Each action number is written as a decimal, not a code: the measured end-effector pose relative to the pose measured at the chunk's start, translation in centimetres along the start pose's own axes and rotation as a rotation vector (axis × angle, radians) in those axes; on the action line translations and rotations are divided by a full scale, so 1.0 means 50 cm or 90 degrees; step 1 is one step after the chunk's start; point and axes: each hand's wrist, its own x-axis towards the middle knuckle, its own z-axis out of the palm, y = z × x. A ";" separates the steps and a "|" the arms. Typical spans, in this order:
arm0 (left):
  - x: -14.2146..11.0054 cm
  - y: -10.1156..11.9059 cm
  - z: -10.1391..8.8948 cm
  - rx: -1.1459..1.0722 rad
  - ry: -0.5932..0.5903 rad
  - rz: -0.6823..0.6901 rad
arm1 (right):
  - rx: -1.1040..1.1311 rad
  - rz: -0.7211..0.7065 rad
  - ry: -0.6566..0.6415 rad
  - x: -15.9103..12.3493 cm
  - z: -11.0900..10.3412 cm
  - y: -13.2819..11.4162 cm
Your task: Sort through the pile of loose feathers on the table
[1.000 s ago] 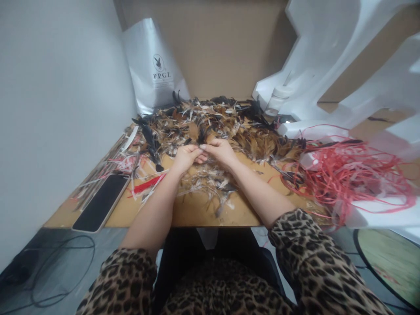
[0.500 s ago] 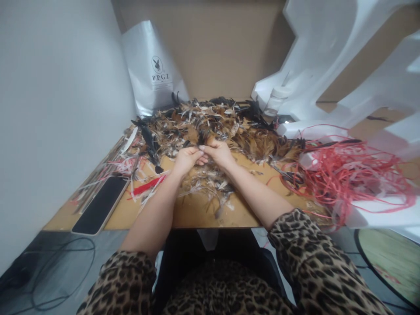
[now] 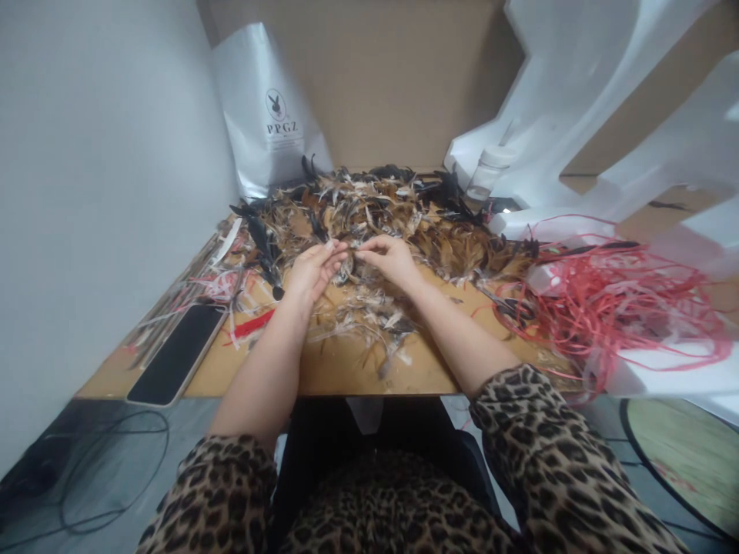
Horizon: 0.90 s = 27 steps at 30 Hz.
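Observation:
My left hand [image 3: 313, 271] is in front of the feather pile [image 3: 375, 204]. Its thumb and forefinger are pinched together, with a dark feather [image 3: 316, 225] standing up from them. A short gap to the right is my right hand [image 3: 389, 260], thumb and fingers pressed tip to tip; whatever lies between them is too small to make out. The pile is of brown, black and whitish feathers. Below the hands, loose feather scraps [image 3: 375, 319] are scattered on the wooden table [image 3: 340, 377].
A phone [image 3: 178, 354] lies on the left, near a red strip [image 3: 254, 325] and a long black feather [image 3: 262, 242]. On the right are scissors [image 3: 516, 308] and tangled red ribbon [image 3: 617, 308]. Behind stand a white bag [image 3: 271, 146] and a clear jar [image 3: 488, 173].
My hands, touching before, have come apart; the left has shifted left and the right slightly right and up. A dark feather now shows upright at the left fingertips.

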 end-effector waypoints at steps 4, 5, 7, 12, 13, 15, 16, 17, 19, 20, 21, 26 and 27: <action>-0.003 -0.010 0.004 -0.021 -0.039 -0.072 | -0.210 -0.143 0.003 -0.012 0.006 -0.013; -0.004 -0.013 0.006 -0.020 -0.050 -0.082 | -0.261 -0.161 -0.002 -0.015 0.008 -0.016; -0.006 -0.017 0.008 -0.017 -0.068 -0.096 | -0.356 -0.182 -0.003 -0.020 0.010 -0.021; -0.010 -0.023 0.013 -0.009 -0.089 -0.124 | -0.493 -0.208 -0.005 -0.023 0.013 -0.019; -0.011 -0.024 0.014 -0.004 -0.092 -0.127 | -0.506 -0.209 -0.008 -0.023 0.014 -0.017; -0.014 -0.025 0.017 0.014 -0.093 -0.130 | -0.515 -0.205 -0.006 -0.024 0.016 -0.016; -0.015 -0.025 0.019 0.024 -0.091 -0.129 | -0.511 -0.200 -0.003 -0.024 0.017 -0.015; -0.016 -0.025 0.020 0.034 -0.087 -0.126 | -0.502 -0.194 0.002 -0.023 0.018 -0.016; -0.017 -0.023 0.021 0.048 -0.080 -0.113 | -0.469 -0.187 0.006 -0.021 0.017 -0.016; -0.017 -0.021 0.020 0.048 -0.075 -0.102 | -0.447 -0.184 0.005 -0.020 0.016 -0.016; -0.016 -0.019 0.018 0.045 -0.068 -0.088 | -0.422 -0.179 -0.001 -0.017 0.012 -0.015; 0.001 -0.008 -0.003 -0.016 -0.002 -0.027 | -0.359 -0.103 -0.088 -0.008 -0.013 -0.007; 0.004 -0.007 -0.007 -0.026 0.005 -0.025 | -0.376 -0.079 -0.118 -0.008 -0.016 -0.006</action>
